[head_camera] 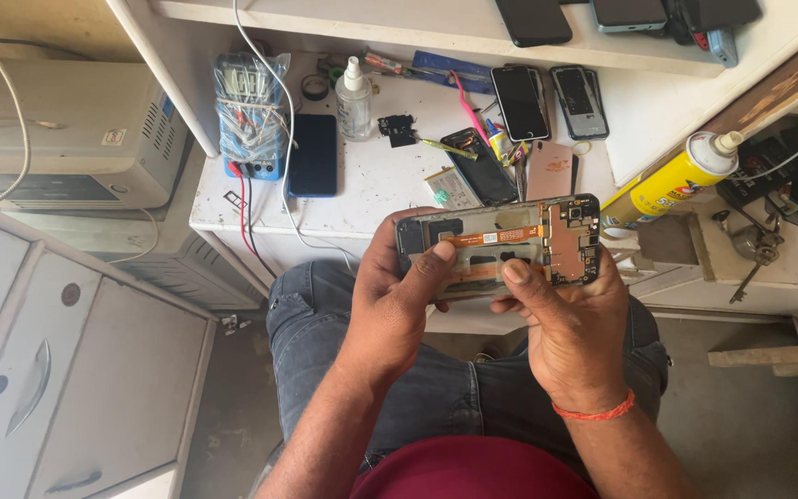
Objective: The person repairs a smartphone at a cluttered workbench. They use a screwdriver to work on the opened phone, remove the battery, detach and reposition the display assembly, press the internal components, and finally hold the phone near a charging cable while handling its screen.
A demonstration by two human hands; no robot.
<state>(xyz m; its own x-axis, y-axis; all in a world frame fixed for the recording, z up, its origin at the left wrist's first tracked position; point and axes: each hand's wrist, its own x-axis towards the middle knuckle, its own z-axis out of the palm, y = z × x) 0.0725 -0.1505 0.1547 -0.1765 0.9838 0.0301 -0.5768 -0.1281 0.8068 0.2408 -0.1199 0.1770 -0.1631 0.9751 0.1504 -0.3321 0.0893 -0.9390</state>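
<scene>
Both hands hold an opened phone (547,236) sideways above my lap, its back cover off. An orange flex ribbon and a brown circuit board show inside. My left hand (397,305) grips the phone's left end, thumb pressed on the inner frame. At the right end and underside is my right hand (561,323), whose thumb rests on the lower middle of the frame. A red thread circles my right wrist.
A white workbench (371,194) ahead carries a dark phone (313,154), a multimeter in a plastic bag (249,111), a small spray bottle (354,100), several phones and parts (519,102) and a yellow spray can (676,176). A grey cabinet (57,370) stands at left.
</scene>
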